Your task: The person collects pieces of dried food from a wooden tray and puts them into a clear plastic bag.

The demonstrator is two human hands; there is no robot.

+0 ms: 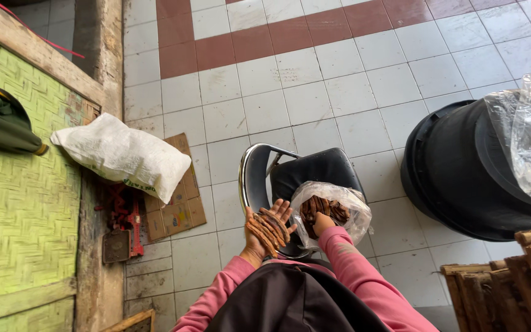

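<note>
Brown, finger-length sticks [270, 229] lie in a loose row across the left hand [267, 229], which is held flat and palm-up low in the centre of the frame, fingers spread and only lightly curled so the pieces rest side by side without rolling off. Just to its right, the right hand [322, 222] reaches down into the mouth of a clear plastic bag [351, 212] holding more of the same brown sticks; whether its fingers are pinching a piece or loose I cannot tell, since the bag hides them. The bag sits on the black seat of a chair [314, 169] with a chrome frame, which keeps it propped open and within easy reach of both pink-sleeved arms. At middle left, a white sack [124, 157] rests half on flattened cardboard [176, 212] over the pale tiled floor [339, 92]. A large black bin [462, 178] with a crumpled plastic liner stands at the right edge.
</note>
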